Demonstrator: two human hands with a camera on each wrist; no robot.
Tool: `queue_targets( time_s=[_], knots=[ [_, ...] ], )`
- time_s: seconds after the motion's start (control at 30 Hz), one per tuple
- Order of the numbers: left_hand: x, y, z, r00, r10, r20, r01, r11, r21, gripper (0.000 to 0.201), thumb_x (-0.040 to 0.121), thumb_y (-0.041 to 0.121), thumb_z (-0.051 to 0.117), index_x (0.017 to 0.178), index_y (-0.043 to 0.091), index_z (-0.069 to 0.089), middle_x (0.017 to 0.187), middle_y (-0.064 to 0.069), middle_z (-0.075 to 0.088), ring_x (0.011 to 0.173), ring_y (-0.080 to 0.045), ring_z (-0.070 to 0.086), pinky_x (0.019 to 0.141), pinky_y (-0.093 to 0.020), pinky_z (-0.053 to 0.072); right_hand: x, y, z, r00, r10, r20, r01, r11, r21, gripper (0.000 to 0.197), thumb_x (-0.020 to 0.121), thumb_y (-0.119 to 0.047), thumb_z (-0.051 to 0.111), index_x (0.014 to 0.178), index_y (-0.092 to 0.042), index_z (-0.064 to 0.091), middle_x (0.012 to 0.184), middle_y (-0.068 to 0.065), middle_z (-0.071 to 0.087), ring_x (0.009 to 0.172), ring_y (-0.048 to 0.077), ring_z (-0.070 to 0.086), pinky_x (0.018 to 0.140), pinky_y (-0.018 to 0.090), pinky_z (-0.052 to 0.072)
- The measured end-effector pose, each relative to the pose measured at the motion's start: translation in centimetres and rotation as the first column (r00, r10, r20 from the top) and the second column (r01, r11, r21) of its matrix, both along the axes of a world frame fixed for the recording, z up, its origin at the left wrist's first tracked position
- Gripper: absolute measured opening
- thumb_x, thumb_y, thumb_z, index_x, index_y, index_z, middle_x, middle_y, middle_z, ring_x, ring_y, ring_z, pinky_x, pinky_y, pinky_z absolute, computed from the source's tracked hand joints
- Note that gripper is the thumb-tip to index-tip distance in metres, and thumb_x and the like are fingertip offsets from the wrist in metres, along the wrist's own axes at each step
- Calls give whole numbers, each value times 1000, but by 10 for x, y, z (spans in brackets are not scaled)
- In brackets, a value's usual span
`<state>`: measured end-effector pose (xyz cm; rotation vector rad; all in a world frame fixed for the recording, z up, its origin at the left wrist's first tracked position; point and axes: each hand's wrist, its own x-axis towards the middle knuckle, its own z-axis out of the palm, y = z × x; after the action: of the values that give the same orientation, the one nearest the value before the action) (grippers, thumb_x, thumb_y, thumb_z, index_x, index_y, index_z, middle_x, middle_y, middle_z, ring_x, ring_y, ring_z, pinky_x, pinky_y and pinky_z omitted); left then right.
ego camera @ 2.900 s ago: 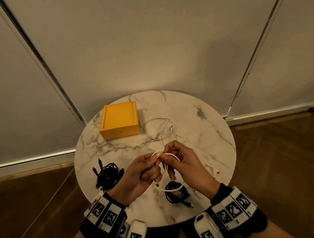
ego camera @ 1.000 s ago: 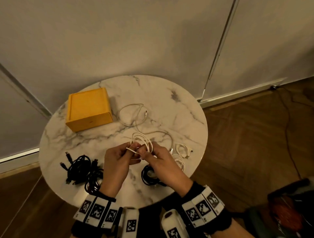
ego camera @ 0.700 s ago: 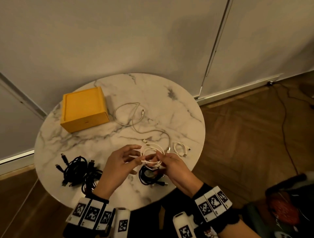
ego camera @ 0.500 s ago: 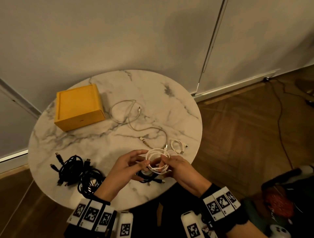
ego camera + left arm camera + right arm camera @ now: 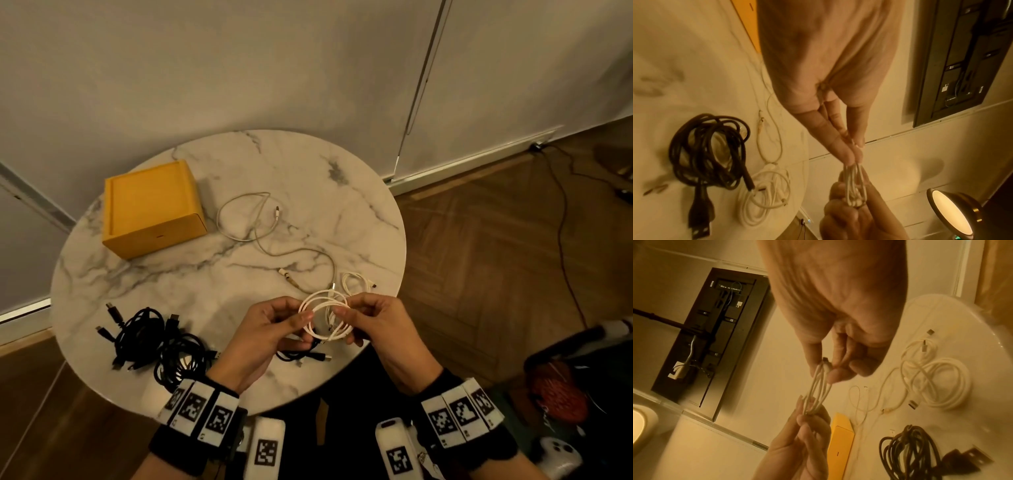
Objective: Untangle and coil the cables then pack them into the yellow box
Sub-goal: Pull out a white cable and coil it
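Head cam has the white coil hanging between my two hands above the near edge of the marble table. My left hand pinches its left side with thumb and fingertips, my right hand pinches the right side, so both are closed on it. On the right wrist cam a plug end sits tucked under the right fingers, but I can't tell what connector type it is.

The small black cable under my hands is mostly hidden, only a loop and a plug stick out. Both wrist views are blurry and yellowish.

Compared with half a second back, the coil looks about the same, still held over the same spot, and the view has just shifted a bit.

Further out: yellow box at the far left of the table with its lid closed, a loose thin white cable sprawled beside it, a little white bundle just past my right hand, and a black cable tangle near left.
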<state>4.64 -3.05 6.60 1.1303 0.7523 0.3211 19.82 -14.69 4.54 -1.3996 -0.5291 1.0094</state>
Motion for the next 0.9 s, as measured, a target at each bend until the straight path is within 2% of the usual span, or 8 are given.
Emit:
queue_targets(
  time_s=[0.1, 0.23, 0.33, 0.43, 0.53, 0.67, 0.77, 0.9],
  knots=[
    [-1, -4, -4, 1000, 11, 6, -12, 998, 67, 24, 81, 6, 66, 104, 4, 68, 74, -9, 69, 58, -16, 64, 52, -24, 54, -1, 2, 0, 994, -53, 97, 52, 999, 15, 15, 85, -13, 70, 84, 2, 74, 69, 26, 68, 44, 18, 56, 44, 26, 39],
    [-1, -1, -2, 995, -56, -81, 83, 923, 376, 30, 87, 4, 65, 114, 17, 70, 84, 1, 75, 69, -12, 69, 54, -27, 56, 0, 5, 1, 979, 28, 200, -23, 999, -28, 30, 92, -19, 62, 71, -1, 72, 62, 19, 66, 47, 19, 54, 44, 27, 37],
    [0, 2, 0, 989, -44, -144, 127, 757, 641, 35, 89, 6, 64, 118, 26, 67, 78, 3, 74, 57, -9, 66, 54, -21, 54, 4, 8, 3, 987, 111, 112, -108, 994, -27, 37, 90, -26, 61, 74, 7, 68, 63, 22, 62, 47, 18, 56, 46, 28, 41],
    [1, 7, -4, 985, -69, -155, 167, 549, 819, 33, 91, 7, 60, 117, 25, 69, 87, 9, 71, 74, -1, 66, 67, -15, 49, 6, 8, 4, 985, 167, -33, -167, 986, -6, 42, 82, -32, 65, 79, 10, 64, 67, 22, 60, 49, 21, 57, 48, 28, 45],
    [6, 6, -7, 996, -51, -77, 91, 700, 708, 30, 94, 4, 55, 112, 22, 71, 85, 13, 69, 84, -1, 65, 73, -12, 46, 5, 6, 6, 975, 163, -148, -163, 986, 13, 26, 79, -23, 68, 79, 3, 64, 70, 16, 65, 54, 23, 60, 49, 26, 48],
    [17, -2, -13, 991, 25, 129, -63, 951, 304, 27, 97, 7, 48, 112, 13, 70, 57, 9, 45, 47, -3, 39, 44, -15, 33, 4, 6, 6, 976, 72, -207, -60, 996, 62, 24, 80, -20, 66, 76, 3, 66, 67, 16, 63, 52, 21, 60, 50, 25, 48],
    [23, -3, -20, 984, 69, 166, -93, 986, 138, 25, 95, 14, 52, 109, 15, 72, 63, 1, 47, 49, -12, 34, 40, -21, 30, 3, 7, 3, 961, 37, -274, -18, 997, 72, 30, 83, -22, 62, 83, 9, 63, 65, 17, 60, 50, 20, 56, 48, 25, 47],
    [31, 5, -22, 999, -31, 45, 16, 958, 288, 21, 92, 11, 58, 107, 15, 73, 84, 0, 73, 70, -23, 58, 57, -26, 48, 16, 3, 0, 973, 49, -224, -46, 999, 19, 26, 82, -23, 64, 73, 2, 66, 70, 20, 61, 53, 21, 58, 49, 25, 50]
  ],
)
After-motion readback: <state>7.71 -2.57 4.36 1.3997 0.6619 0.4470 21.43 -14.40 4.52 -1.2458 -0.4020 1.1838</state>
